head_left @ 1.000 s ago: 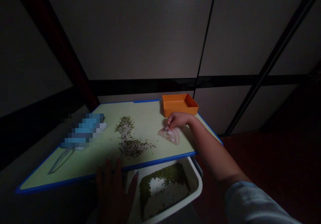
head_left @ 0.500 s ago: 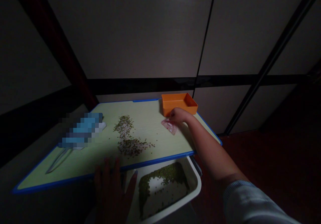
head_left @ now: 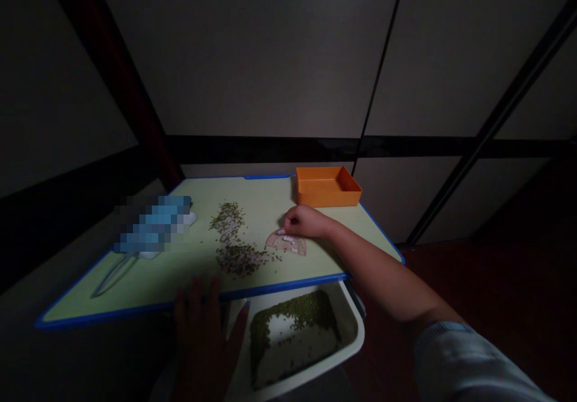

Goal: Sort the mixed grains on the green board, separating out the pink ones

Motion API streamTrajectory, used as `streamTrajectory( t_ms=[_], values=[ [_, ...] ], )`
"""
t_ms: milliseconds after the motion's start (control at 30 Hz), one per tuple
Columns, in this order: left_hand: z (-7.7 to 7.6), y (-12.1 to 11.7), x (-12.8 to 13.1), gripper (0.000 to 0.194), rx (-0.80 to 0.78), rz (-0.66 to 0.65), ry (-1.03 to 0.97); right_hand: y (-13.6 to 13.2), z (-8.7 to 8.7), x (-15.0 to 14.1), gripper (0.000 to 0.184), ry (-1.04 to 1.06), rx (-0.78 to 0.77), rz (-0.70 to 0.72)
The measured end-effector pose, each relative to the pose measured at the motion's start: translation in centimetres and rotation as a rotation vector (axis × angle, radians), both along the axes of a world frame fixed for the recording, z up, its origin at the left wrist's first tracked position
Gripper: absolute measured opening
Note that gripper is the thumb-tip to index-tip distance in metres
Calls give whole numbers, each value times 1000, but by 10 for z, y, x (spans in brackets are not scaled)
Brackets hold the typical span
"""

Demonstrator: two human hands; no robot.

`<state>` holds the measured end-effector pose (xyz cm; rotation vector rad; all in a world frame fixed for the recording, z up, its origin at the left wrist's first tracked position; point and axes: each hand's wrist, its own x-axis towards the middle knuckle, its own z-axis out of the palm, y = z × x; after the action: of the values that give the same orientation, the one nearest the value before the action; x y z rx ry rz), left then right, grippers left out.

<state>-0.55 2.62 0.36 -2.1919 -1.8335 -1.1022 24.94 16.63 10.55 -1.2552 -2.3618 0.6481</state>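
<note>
My right hand [head_left: 303, 220] is closed on a clear, half-round plastic protractor [head_left: 286, 244] and holds it against the pale green tabletop [head_left: 189, 270], just right of a scatter of small green beans [head_left: 237, 256]. My left hand [head_left: 205, 330] lies open, fingers spread, at the table's blue front edge, touching the rim of a white tray [head_left: 351, 345]. The tray sits below the table edge and holds more green beans [head_left: 293, 315].
An orange box [head_left: 327, 187] stands at the table's far right corner. A blurred blue object [head_left: 153, 228] lies at the left, with a pale long tool [head_left: 110, 274] beside it. Dark wall panels rise behind; the floor drops away at right.
My right hand has brought the protractor from near the orange box leftward and nearer, down beside the bean scatter. My left hand has stayed at the front edge.
</note>
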Motion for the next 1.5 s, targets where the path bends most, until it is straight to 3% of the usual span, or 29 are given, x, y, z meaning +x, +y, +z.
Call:
streamTrajectory(
  t_ms=[200,333,667,900,1167,1500],
  values=[
    [-10,3,-4,73,23,16,79,-7,3,-10,21,2,19,6],
    [-3,0,0,71,-7,27,27,-8,5,-9,23,-27,9,31],
    [4,-3,4,69,-8,33,36,-9,10,3,13,31,-233,165],
    [5,-4,5,70,-42,30,32,-8,20,17,20,78,-344,187],
    [5,-4,4,70,-52,33,13,-7,25,28,13,-35,-523,217],
    [6,-5,6,70,-46,43,13,-4,25,32,10,-128,-334,59]
  ],
)
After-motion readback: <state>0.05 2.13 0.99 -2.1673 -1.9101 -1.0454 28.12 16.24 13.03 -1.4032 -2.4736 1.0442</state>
